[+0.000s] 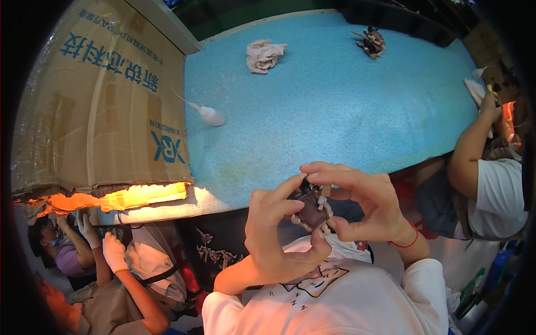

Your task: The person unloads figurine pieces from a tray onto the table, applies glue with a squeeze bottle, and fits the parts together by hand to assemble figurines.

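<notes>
My left hand and my right hand hold a small toy figure between them, just in front of my chest at the near edge of the table. The figure has a dark brown body, a black part at its top and pale, limb-like pieces at its sides. Fingertips and thumbs of both hands pinch it from either side, covering part of it. A similar small brown and pale piece lies at the far right of the blue tabletop.
A crumpled pale cloth and a white squeeze bottle with a thin nozzle lie on the table. A large cardboard box stands left. Several small pieces fill a dark bin below the edge. Co-workers sit left and right.
</notes>
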Demonstrator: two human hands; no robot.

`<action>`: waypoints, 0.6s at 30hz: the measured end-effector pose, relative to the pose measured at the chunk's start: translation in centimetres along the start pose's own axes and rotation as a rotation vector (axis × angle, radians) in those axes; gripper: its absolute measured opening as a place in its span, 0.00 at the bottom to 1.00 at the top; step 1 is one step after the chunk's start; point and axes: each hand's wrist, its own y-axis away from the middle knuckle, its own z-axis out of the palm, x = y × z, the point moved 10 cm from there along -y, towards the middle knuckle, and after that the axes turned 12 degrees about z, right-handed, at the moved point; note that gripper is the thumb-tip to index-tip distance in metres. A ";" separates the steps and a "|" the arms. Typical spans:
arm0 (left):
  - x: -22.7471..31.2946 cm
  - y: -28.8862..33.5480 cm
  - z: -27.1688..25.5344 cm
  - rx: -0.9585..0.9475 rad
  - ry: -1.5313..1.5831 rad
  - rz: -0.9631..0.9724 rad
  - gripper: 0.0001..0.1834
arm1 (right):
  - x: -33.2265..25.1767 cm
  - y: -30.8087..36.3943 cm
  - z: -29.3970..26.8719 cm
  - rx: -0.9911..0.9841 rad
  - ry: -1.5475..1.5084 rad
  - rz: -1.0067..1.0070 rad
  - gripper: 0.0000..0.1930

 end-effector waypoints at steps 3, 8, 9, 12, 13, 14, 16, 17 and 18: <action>-0.2 0.0 0.1 -0.009 0.001 -0.042 0.27 | 0.2 -0.2 0.1 0.003 -0.006 -0.008 0.29; -0.3 0.0 0.1 -0.021 0.072 -0.079 0.27 | 0.2 -0.2 0.1 -0.010 -0.079 0.018 0.30; -0.4 0.1 0.2 -0.025 0.107 -0.092 0.27 | 0.2 -0.2 0.1 -0.008 -0.081 0.034 0.30; -0.5 0.1 0.3 -0.045 0.124 -0.095 0.29 | 0.1 0.0 -0.1 0.004 -0.060 0.023 0.30; -0.4 0.1 0.2 -0.046 0.124 -0.093 0.29 | 0.0 0.1 -0.1 0.006 -0.060 0.022 0.30; -0.3 0.1 0.3 -0.083 0.109 -0.092 0.29 | 0.0 0.1 -0.1 0.006 -0.073 0.030 0.30; -0.2 0.0 0.3 -0.120 0.091 -0.091 0.29 | -0.1 0.2 0.0 0.005 -0.087 0.038 0.31; -0.1 0.0 0.3 -0.141 0.085 -0.088 0.29 | -0.3 0.3 0.0 0.010 -0.070 0.026 0.31; -0.1 -0.1 0.5 -0.160 0.078 -0.086 0.28 | -0.4 0.4 0.0 0.015 -0.054 0.014 0.31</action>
